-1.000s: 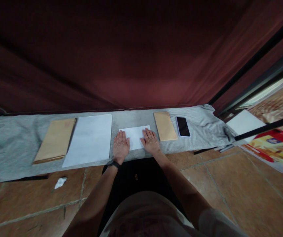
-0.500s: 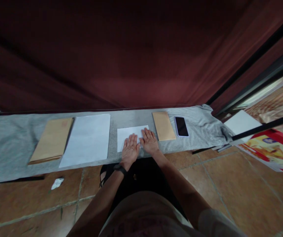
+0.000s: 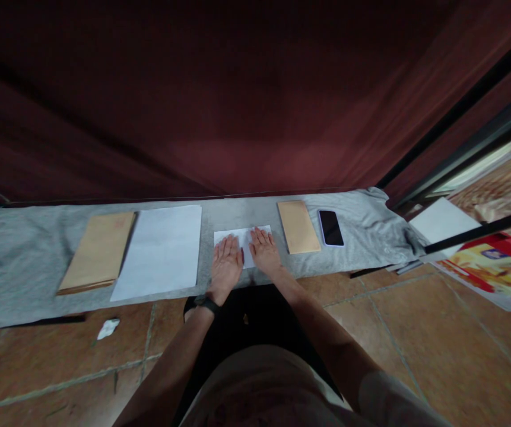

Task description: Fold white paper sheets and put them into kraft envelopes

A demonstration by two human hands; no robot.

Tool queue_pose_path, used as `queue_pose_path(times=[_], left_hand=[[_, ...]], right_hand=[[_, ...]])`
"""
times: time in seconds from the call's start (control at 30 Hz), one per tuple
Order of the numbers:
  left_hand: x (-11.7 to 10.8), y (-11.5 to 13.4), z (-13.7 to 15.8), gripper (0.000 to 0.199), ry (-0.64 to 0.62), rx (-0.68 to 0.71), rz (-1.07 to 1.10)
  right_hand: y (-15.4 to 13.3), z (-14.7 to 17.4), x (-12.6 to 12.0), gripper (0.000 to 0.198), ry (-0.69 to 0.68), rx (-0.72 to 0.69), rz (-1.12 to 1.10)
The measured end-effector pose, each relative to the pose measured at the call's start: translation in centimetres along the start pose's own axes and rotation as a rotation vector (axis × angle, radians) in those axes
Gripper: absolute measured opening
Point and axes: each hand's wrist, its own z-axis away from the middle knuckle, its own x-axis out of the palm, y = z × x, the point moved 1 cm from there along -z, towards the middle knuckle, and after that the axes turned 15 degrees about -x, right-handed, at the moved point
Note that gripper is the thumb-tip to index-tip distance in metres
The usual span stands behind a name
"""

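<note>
A small white sheet of paper [image 3: 247, 256], seemingly folded, lies flat on the grey cloth. My left hand [image 3: 227, 265] rests palm down over its left part, fingers stretched out. Over the right part lies my right hand [image 3: 264, 251], also flat with extended fingers. Between the two hands a strip of the paper shows; the rest of its near side is partly hidden beneath them. Left of it is a stack of larger white paper [image 3: 159, 252]. A single brown envelope [image 3: 298, 227] lies just right of my right hand.
Several brown envelopes [image 3: 98, 249] are piled at the left. A phone [image 3: 330, 228] with a dark screen lies right of the single envelope. The grey cloth [image 3: 19, 261] covers a narrow table before a dark red curtain [image 3: 246, 118]. A red and yellow box [image 3: 495, 267] stands at the right.
My left hand has slid left and slightly nearer across the small paper. My right hand has shifted slightly left, and the gap between the hands is wider.
</note>
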Motion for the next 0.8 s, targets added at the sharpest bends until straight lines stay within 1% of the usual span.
queue_pose_path(times=[0.07,0.13,0.27,0.47,0.53,0.7,0.8], left_hand=[[0.3,0.9,-1.3,0.058,-0.036,0.049,0.033],[0.9,1.3,-2.3,0.060,-0.062,0.053,0.043],[2.1,0.5,-3.1,0.062,-0.038,0.002,0.029],[2.8,-1.3,-2.9,0.064,-0.006,-0.083,0.071],[2.8,-1.8,-2.7,0.065,0.006,-0.110,0.102],[2.7,-2.6,-1.7,0.067,0.086,-0.145,0.137],[2.5,-2.9,-1.1,0.068,0.091,-0.167,0.132]], right_hand=[[-0.4,-1.1,0.3,0.050,-0.021,-0.031,-0.024],[-0.4,-1.7,0.7,0.050,-0.039,-0.020,-0.030],[0.4,-1.7,1.4,0.049,-0.010,-0.013,-0.005],[1.3,-0.7,1.5,0.053,0.032,0.020,0.033],[1.5,-0.4,1.4,0.053,0.043,0.039,0.040],[2.0,0.5,1.4,0.058,0.088,0.094,0.063],[2.1,1.1,1.5,0.061,0.124,0.145,0.075]])
